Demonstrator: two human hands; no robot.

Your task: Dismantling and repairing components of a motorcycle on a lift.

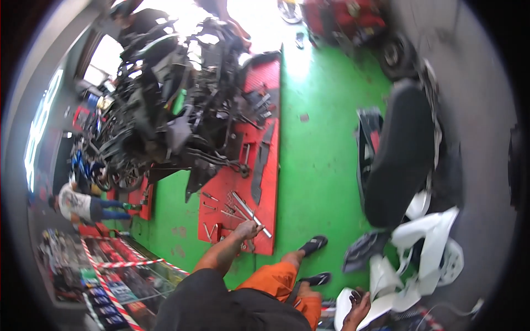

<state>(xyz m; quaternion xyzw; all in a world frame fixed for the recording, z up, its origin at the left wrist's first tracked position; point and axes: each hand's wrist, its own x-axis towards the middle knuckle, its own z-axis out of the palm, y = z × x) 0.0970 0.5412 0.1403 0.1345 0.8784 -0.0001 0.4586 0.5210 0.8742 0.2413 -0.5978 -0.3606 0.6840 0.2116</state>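
My left hand (248,229) is over the near end of a red platform (267,193), its fingers overlapping a long silver bar (243,205). Whether they grip the bar or only hover over it is unclear. Several wrenches and small hand tools (210,205) lie around it on the platform. Off to the lower right, my right hand (360,304) has its fingers curled, with something dark at them that is too small to make out. It hangs near white plastic body panels (381,278). A partly stripped motorcycle (187,110) stands at the platform's far left side.
A black motorcycle seat (398,157) leans along the right, above a dark panel (364,249). Farther back stands a red vehicle with a black wheel (397,56). Glass display cases (132,281) edged with striped tape are at left. A person in a white shirt (74,201) stands beyond them.
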